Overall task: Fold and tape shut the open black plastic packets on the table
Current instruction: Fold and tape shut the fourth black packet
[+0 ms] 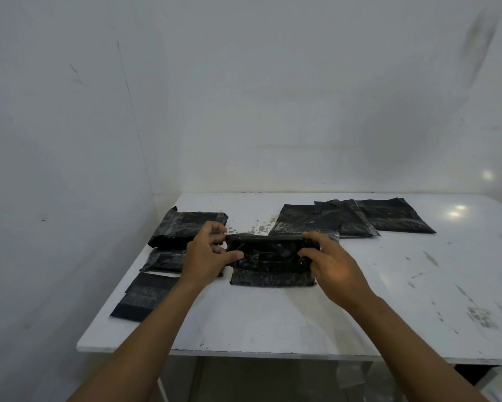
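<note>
Folding step: left hand [207,253] and right hand [328,264] are each pinching closed on an end of the packet [270,256] mid-tabletop [273,320], rolling its flap over; taping likely next.

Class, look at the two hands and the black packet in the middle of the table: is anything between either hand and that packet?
Nothing visible. The left hand and the right hand already grip opposite ends of the middle packet. The other packets lie off to the sides on the table, clear of the hands.

Left hand [206,256] covers part of lower-left packet [164,260]; forearms cut off at bottom edge.
</note>
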